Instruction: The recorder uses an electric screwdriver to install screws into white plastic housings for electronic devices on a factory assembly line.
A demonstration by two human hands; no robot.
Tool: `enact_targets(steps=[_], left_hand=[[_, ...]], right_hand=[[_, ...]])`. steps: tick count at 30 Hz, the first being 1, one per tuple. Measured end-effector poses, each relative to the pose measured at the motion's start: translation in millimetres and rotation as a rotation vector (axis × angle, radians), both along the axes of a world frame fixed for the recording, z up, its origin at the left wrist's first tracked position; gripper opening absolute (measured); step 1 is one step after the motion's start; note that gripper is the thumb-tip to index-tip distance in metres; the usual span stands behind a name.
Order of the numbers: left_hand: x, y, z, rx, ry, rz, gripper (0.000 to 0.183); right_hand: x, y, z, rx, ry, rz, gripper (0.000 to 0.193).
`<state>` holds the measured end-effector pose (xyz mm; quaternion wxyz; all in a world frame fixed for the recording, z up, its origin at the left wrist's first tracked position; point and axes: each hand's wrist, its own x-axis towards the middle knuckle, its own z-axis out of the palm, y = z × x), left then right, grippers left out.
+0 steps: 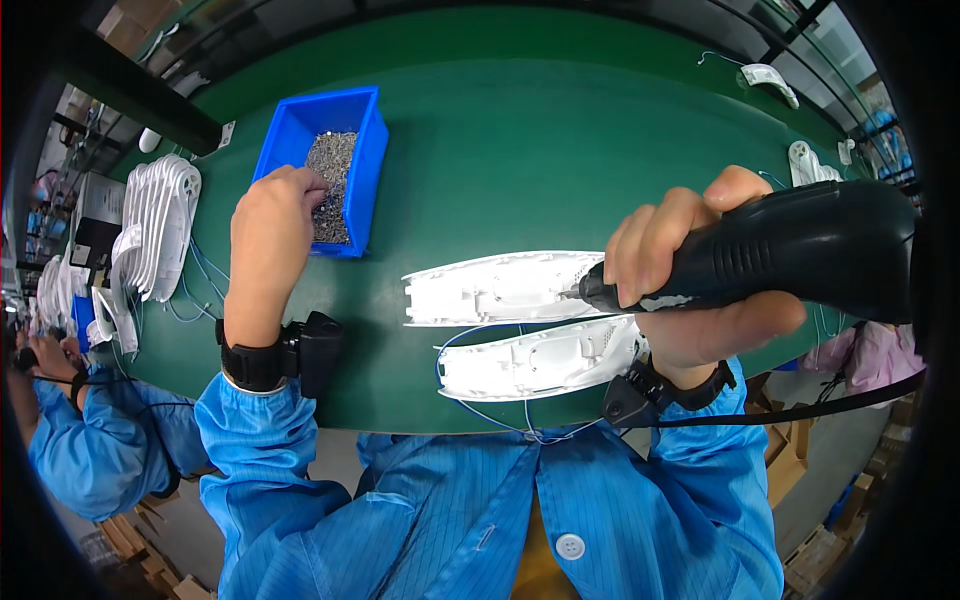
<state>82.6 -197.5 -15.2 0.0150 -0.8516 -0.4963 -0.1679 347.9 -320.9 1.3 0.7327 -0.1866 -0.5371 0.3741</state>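
The left hand (272, 210), fingers curled, dips into the blue bin (373, 185) of screws (334, 165), grip unclear; right of the bin, the right hand (650, 245) clamps a black screwdriver (810, 240) over white shells (490, 290).

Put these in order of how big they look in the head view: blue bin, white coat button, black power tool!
Largest to smallest:
1. black power tool, though it may look bigger by being nearer the camera
2. blue bin
3. white coat button
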Motion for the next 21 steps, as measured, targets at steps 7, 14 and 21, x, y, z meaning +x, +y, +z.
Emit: enact_targets(steps=[7,14,21], left_hand=[[0.7,2.2,0.8,-0.033,-0.147,-0.015,0.01],[3.4,3.1,6.2,-0.22,-0.363,0.063,0.011],[1.1,0.8,9.8,-0.201,-0.45,0.078,0.011]], right_hand=[[9.4,7.8,-7.2,0.076,-0.1,0.145,0.077],[10.9,-6.3,-0.4,-0.051,-0.216,0.099,0.073],[4.1,-16.0,7.8,-0.236,-0.192,-0.013,0.076]])
